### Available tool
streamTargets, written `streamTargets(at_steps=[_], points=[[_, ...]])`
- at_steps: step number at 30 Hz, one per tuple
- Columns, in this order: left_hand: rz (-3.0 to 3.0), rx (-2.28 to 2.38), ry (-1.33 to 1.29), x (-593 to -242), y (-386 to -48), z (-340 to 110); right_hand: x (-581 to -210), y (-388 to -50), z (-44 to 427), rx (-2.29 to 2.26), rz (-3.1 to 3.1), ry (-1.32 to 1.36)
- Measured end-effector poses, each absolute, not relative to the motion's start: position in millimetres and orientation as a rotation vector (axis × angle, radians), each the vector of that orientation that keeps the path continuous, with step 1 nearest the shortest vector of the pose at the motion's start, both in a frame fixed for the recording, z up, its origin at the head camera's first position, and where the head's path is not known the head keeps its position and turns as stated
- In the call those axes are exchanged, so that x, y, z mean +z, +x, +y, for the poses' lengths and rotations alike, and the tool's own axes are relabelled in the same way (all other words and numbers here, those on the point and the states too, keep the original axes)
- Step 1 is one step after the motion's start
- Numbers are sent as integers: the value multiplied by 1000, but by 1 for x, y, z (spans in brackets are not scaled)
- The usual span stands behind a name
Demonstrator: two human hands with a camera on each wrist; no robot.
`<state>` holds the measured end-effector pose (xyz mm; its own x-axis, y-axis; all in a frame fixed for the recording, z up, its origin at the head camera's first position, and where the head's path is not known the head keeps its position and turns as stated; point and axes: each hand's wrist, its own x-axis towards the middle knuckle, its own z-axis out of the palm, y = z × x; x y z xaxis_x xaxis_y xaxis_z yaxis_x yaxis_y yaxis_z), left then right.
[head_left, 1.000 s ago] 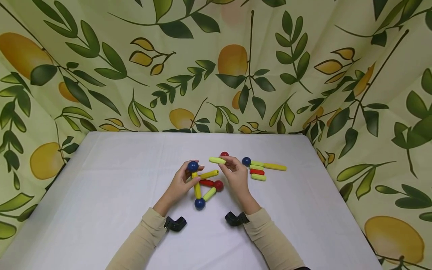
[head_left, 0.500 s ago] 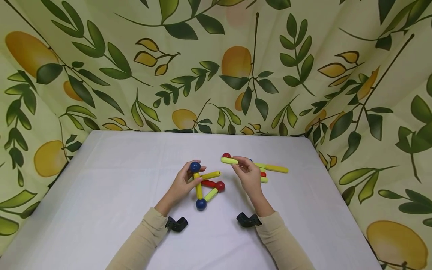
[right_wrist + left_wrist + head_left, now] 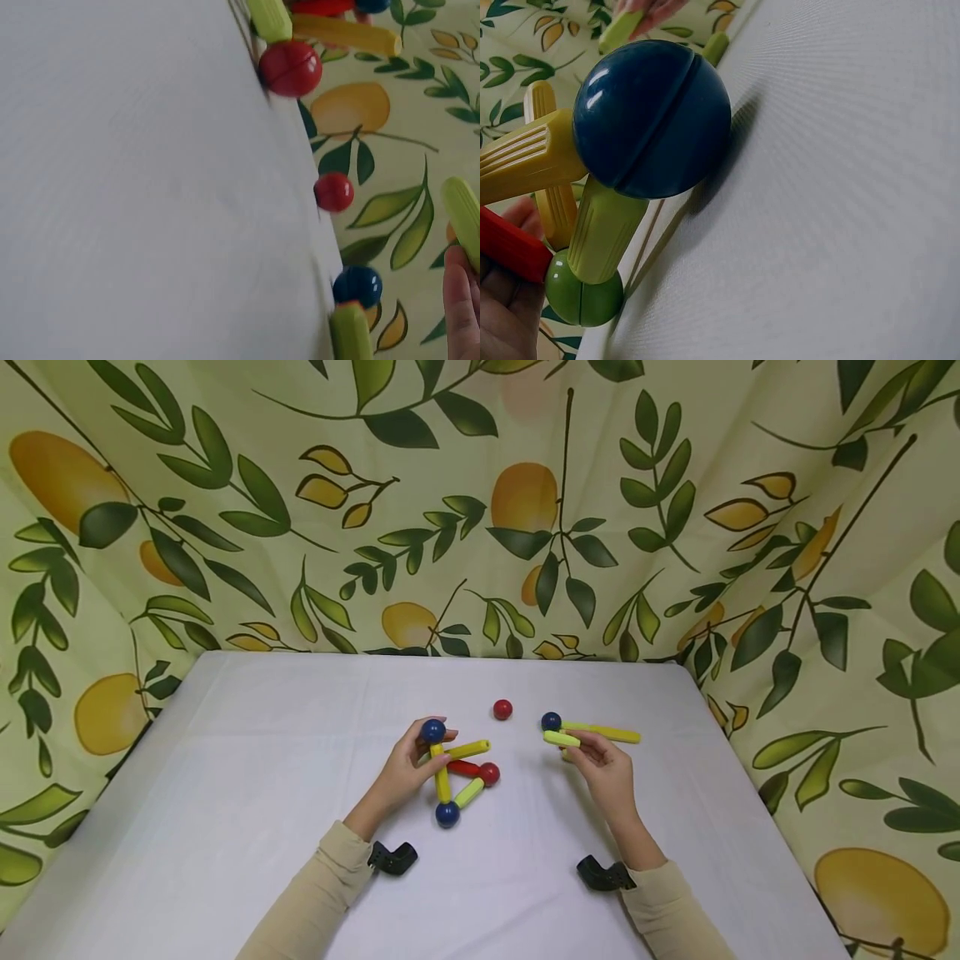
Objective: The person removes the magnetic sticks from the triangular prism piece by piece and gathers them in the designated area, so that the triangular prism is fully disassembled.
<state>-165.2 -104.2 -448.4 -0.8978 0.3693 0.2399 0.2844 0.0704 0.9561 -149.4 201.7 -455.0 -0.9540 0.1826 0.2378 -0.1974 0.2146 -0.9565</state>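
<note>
On the left, my left hand (image 3: 402, 770) grips a frame of magnetic sticks and balls. Blue balls cap both ends of its yellow stick (image 3: 441, 775); a red stick (image 3: 463, 767) and a light green stick (image 3: 469, 792) meet at a red ball (image 3: 489, 774). Another yellow stick (image 3: 468, 749) points right with a free end. The left wrist view shows a green ball (image 3: 583, 289) low in the frame. My right hand (image 3: 611, 777) pinches a loose light green magnetic stick (image 3: 561, 738) above the pieces at right, partly covering them.
A loose red ball (image 3: 502, 709) lies between the hands, farther back. Beyond my right hand, a blue ball (image 3: 551, 721) touches a light green stick lined up with a yellow stick (image 3: 618, 735). A patterned curtain (image 3: 480, 527) hangs behind the white table (image 3: 262, 735).
My right hand has moved right with the light green stick, away from the frame and over the pieces at right. My left hand stays in place with the frame.
</note>
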Motion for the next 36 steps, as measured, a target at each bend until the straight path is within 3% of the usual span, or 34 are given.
streamTargets(at_steps=[12, 24, 36], points=[[2242, 1993, 685, -451, -166, -103, -483, -141, 234, 1577, -2449, -174], [2255, 1988, 694, -452, -166, -103, -499, -144, 237, 1114, -2577, -16], [2229, 2007, 735, -453, -166, -105, -501, -144, 237, 976, -2575, -17]])
